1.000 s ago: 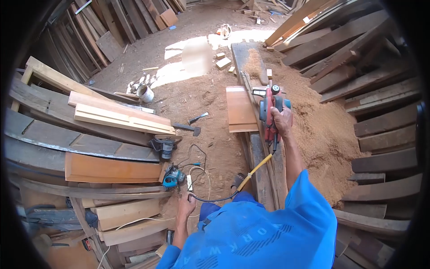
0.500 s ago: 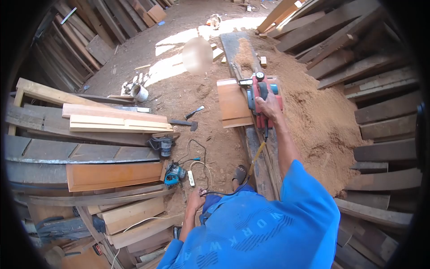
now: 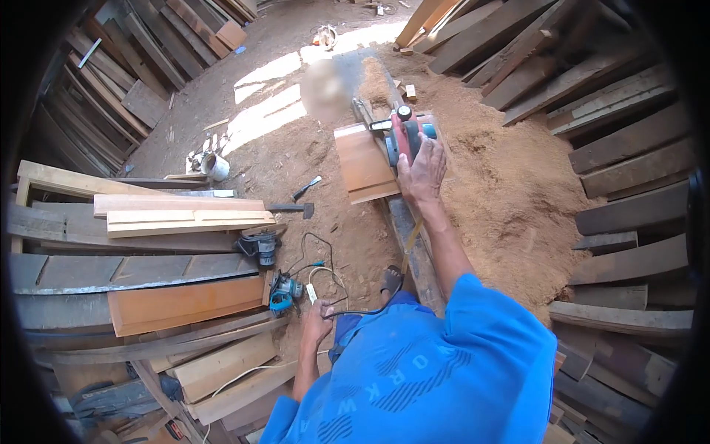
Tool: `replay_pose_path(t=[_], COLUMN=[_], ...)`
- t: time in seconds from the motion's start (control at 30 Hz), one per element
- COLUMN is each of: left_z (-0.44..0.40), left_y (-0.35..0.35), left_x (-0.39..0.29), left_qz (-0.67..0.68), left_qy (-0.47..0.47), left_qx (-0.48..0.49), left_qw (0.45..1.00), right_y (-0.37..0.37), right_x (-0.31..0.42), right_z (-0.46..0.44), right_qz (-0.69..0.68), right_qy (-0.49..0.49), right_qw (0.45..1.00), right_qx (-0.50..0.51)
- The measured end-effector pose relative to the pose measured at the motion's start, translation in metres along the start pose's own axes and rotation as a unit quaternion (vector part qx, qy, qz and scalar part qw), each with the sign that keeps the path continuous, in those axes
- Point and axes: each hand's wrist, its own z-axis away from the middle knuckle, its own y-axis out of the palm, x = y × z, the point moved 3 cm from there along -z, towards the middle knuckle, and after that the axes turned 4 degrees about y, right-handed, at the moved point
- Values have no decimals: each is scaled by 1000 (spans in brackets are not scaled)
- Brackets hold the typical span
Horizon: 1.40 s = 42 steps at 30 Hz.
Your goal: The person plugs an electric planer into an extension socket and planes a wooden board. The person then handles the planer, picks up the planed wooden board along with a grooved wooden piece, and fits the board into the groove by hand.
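Your right hand (image 3: 423, 166) is on the planer (image 3: 399, 144), thumb at its left side and fingers lying fairly straight over the top; how tightly they grasp, I cannot tell. Your left hand (image 3: 316, 322) is closed around the cord (image 3: 362, 311), near your waist. The planer sits at the right side of the panel (image 3: 362, 163), which lies across the bench (image 3: 418, 251).

With only one hand on the planer, it could skid or tip if the cutter catches. No clamp shows on the panel, and neither hand visibly pins it, so a hard push could turn or slide it. The cord runs close by your foot (image 3: 390, 279); a step there could snag it and jerk the planer back.

The panel's left part juts past the bench edge, so weight on that side could tilt it. You have open dirt to your left, as far as the hammer (image 3: 296, 209) and router (image 3: 281, 292). To the right, loose shavings (image 3: 503, 185) bank up by the bench, giving poor footing. The bench runs on ahead, with shavings on its far end.
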Motion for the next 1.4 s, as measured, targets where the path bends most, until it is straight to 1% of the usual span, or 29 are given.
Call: replay_pose_path(t=[0.03, 0.13, 0.17, 0.2, 0.23, 0.27, 0.3, 0.33, 0.4, 0.43, 0.47, 0.53, 0.57, 0.67, 0.7, 0.8, 0.83, 0.93, 0.97, 1.0, 1.07, 1.1, 1.2, 1.3, 1.4], left_z=[-1, -7, -9, -11, -10, -8, -6, 1, 8, -2, 2, 14, 11, 10, 5, -5, -7, -9, -6, -3, 0, -1, -9, -19, -29], left_y=[1, -1, -1, -2, -2, -4, -7, -7, 10, 14, 15, 11, 24, 7, 9, 13, 13, 9, 6, 2, -1, 8, 25, 31, 35], left_x=[-2, -15, -15, -14, -13, -11, -9, -5, 32, 42, 36, 14, 30, -15, -12, 4, 5, -4, -13, -24, -39, -29, -21, -27, -26], left_qz=[10, 27, 22, 17, 47, 53, 58, 63, 39, 25, 39, 62, 63, -26, -29, 12, 15, 0, -10, -22, -49, -32, -11, -23, -33], left_qy=[4, -7, -4, 1, 2, 7, 15, 21, 67, 94, 64, 3, 18, -21, -10, 12, 15, -49, -90, -95, -102, -67, -52, -34, -39], left_qx=[-3, -8, -5, -2, -7, -18, -28, -32, -78, -92, -79, -49, -53, 32, 38, 5, -3, 41, 51, 51, 59, 42, 61, 76, 108], left_qw=[1000, 1000, 1000, 1000, 999, 998, 998, 997, 994, 991, 994, 997, 996, 999, 999, 1000, 1000, 998, 995, 994, 992, 996, 997, 996, 993], right_y=[-4, 6, 10, 17, 9, -15, -28, -3, 29, 27, 25, 30, 35, 28, 69, 53, 50, 41, 45, 45, 31, 40, 36, 57, 55], right_x=[7, 25, 24, 17, 19, 13, -11, -72, -145, -165, -186, -195, -193, -195, -241, -210, -216, -209, -214, -203, -181, -187, -176, -190, -206], right_z=[9, 46, 53, 53, 45, 27, -2, -35, -94, -110, -102, -96, -93, -74, -76, -73, -82, -85, -86, -84, -82, -84, -95, -102, -109], right_qz=[-24, -37, 13, 64, 115, 149, 99, 138, 111, 64, 28, 9, -9, -195, -261, -360, -291, -355, -322, -337, -365, -340, -336, -351, -215], right_qy=[-22, -70, -77, -69, -60, -88, -10, 94, 171, 149, 128, 116, 112, 216, 159, 247, 304, 294, 295, 281, 259, 268, 276, 200, 190], right_qw=[999, 989, 991, 994, 992, 975, 975, 967, 971, 985, 991, 993, 994, 956, 950, 899, 905, 882, 890, 887, 881, 883, 870, 894, 939], right_qx=[3, 122, 104, 49, -9, -142, -200, -193, -125, -53, 38, 7, -14, -39, -65, -30, 69, 101, 130, 142, 156, 183, 231, 191, 189])
